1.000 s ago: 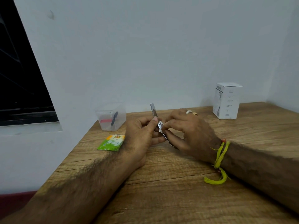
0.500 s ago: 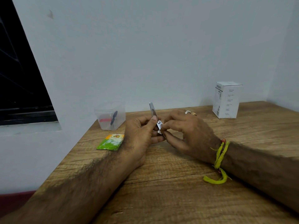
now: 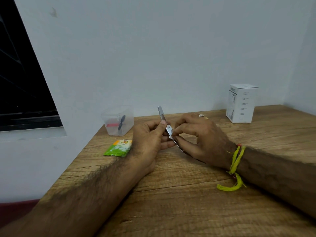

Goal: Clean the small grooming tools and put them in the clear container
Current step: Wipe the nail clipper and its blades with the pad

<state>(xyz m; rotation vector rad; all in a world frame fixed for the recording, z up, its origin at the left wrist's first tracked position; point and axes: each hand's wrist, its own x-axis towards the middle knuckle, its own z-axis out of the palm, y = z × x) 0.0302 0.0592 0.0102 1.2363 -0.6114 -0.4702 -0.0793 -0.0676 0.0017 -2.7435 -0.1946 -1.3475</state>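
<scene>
Left hand pinches a slim silver metal grooming tool, tip upward; right hand, just beside, presses a small white wipe against its shaft. Cleaning step underway. Next: carry it to the clear plastic container, beyond the left hand.

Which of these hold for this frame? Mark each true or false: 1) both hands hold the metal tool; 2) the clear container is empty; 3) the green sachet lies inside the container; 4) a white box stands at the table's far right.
1) True: the left hand and right hand both grip the metal tool.
2) False: the clear container already holds a black item and a red one.
3) False: the green sachet lies on the table, in front of the container.
4) True: the white box stands upright there, near the wall.
</scene>
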